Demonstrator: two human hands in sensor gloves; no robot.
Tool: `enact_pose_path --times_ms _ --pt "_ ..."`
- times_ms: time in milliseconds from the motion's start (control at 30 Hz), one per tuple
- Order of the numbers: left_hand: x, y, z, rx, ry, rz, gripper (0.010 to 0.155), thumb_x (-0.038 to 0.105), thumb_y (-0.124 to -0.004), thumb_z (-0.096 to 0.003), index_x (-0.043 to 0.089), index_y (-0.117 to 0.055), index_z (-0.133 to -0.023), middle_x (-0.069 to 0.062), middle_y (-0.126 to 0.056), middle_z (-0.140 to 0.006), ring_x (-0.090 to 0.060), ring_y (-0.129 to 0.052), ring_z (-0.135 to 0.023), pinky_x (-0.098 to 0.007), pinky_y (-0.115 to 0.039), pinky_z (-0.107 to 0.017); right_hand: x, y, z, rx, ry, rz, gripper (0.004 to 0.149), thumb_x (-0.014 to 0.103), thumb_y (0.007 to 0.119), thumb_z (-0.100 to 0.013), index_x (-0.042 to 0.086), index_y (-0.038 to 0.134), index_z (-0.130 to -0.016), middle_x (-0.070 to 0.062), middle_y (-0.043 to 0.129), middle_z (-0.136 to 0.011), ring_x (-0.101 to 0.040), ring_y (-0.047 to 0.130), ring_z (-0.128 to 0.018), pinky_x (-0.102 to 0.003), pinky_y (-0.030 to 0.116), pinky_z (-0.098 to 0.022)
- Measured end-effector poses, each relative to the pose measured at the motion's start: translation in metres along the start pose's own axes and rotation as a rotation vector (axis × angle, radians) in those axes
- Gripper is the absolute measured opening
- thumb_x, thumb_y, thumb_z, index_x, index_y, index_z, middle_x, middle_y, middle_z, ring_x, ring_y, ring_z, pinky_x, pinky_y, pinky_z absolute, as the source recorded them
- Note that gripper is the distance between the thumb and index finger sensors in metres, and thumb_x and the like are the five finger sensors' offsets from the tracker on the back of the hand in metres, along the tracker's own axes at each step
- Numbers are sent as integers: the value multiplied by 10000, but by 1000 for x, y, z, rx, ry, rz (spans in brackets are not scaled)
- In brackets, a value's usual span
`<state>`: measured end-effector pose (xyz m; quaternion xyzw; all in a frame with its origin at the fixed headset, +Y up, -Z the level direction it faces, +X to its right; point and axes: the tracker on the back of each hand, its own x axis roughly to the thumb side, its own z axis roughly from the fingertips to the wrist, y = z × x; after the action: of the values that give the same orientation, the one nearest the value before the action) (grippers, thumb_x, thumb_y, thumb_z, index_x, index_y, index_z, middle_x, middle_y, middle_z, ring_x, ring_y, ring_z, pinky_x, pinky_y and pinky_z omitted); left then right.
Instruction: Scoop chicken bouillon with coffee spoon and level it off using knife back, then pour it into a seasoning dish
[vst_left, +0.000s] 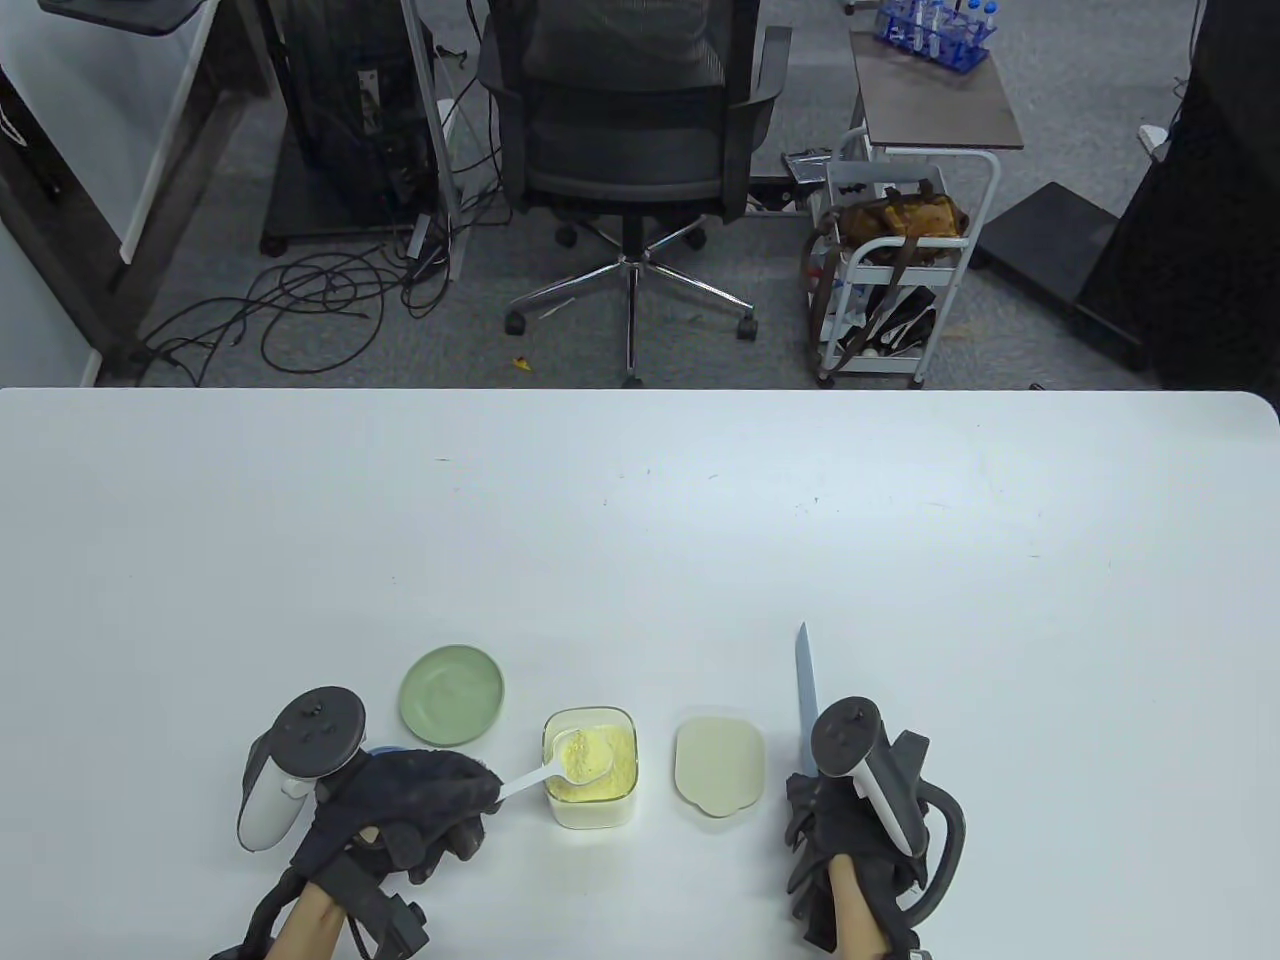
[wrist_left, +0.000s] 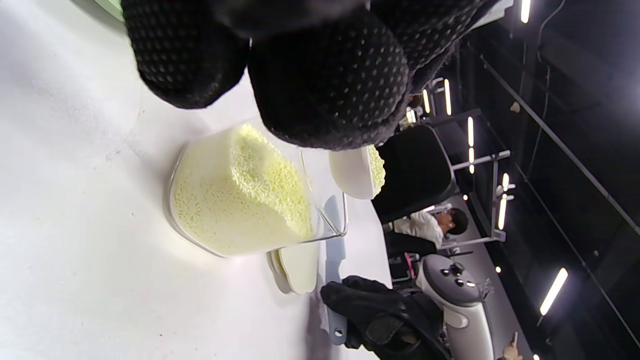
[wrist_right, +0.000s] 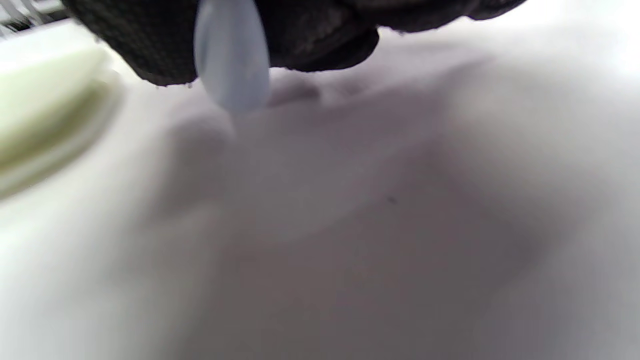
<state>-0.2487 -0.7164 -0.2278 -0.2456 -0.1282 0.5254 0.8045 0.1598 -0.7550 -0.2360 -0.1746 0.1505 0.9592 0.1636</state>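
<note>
A clear tub (vst_left: 591, 767) holds yellow chicken bouillon (wrist_left: 240, 200). My left hand (vst_left: 400, 800) grips the handle of a white coffee spoon (vst_left: 575, 758). The spoon's bowl (wrist_left: 357, 172) is heaped with bouillon and hangs over the tub. A pale green seasoning dish (vst_left: 452, 695) stands behind my left hand, left of the tub. My right hand (vst_left: 845, 825) grips the handle (wrist_right: 231, 55) of a light blue knife (vst_left: 804, 695). The blade points away from me and lies low over the table, right of the tub's lid (vst_left: 719, 764).
The cream lid lies flat between the tub and the knife. The white table (vst_left: 640, 540) stretches wide behind the objects. An office chair (vst_left: 630, 130) and a small cart (vst_left: 890, 260) stand on the floor beyond the far edge.
</note>
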Motion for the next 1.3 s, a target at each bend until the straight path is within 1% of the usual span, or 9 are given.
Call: enact_pose_path --times_ms 133,200,333,400,567,700,867,1000,1300 --pt "0 0 0 4 0 -1 403 308 -850 -450 -30 -892 -665 -122 -1028 -282 -4 -876 95 -312 -848 -302 20 -16 21 -23 -166 -94 449 340 844 -446 12 750 -740 -201 836 -524 -323 762 -345 -619 538 -535" --pt "0 1 1 9 -1 -4 403 308 -850 -450 -30 -892 -666 -123 -1028 -281 -5 -876 95 -313 -848 -302 39 -27 40 -28 -302 -159 447 335 854 -443 1 765 -728 -209 846 -507 -327 767 -328 -625 546 -525" --pt "0 1 1 12 3 -7 404 307 -851 -449 -33 -892 -664 -123 -1028 -281 -4 -876 95 -313 -848 -302 72 -41 72 -22 -513 -203 447 336 867 -441 -7 787 -716 -210 863 -490 -327 778 -312 -630 563 -514" --pt "0 1 1 17 9 -9 404 307 -852 -448 -31 -892 -664 -122 -1029 -281 -3 -876 95 -312 -849 -301 87 -42 87 20 -609 -203 446 343 865 -444 -6 793 -712 -205 870 -484 -322 784 -305 -629 572 -510" --pt "-1 2 2 28 19 -16 404 307 -853 -448 -34 -893 -662 -124 -1029 -280 -1 -877 96 -311 -850 -299 113 -28 105 97 -720 -145 447 355 858 -449 -1 793 -712 -196 873 -481 -314 788 -303 -625 578 -511" --pt "-1 4 3 30 19 -7 403 306 -852 -450 -34 -892 -663 -124 -1030 -280 0 -878 96 -310 -851 -298 126 -14 107 128 -737 -82 445 364 847 -456 9 787 -718 -184 872 -489 -304 791 -310 -620 581 -517" --pt "-3 6 4 22 13 25 403 305 -854 -449 -36 -893 -662 -125 -1030 -280 1 -878 96 -310 -851 -298 128 -6 102 142 -721 -49 445 366 841 -457 14 780 -722 -180 868 -495 -302 789 -315 -619 577 -523" --pt "-3 8 5 25 16 23 404 304 -855 -448 -37 -893 -661 -126 -1030 -279 2 -878 97 -309 -851 -297 124 -6 100 131 -706 -42 443 365 844 -455 14 783 -719 -180 871 -491 -301 792 -311 -619 581 -521" --pt "-4 8 5 16 34 9 405 305 -855 -448 -36 -893 -662 -125 -1031 -279 4 -878 94 -309 -851 -298 101 -8 90 123 -645 -32 443 368 842 -452 18 785 -717 -176 874 -489 -298 797 -308 -619 588 -519"
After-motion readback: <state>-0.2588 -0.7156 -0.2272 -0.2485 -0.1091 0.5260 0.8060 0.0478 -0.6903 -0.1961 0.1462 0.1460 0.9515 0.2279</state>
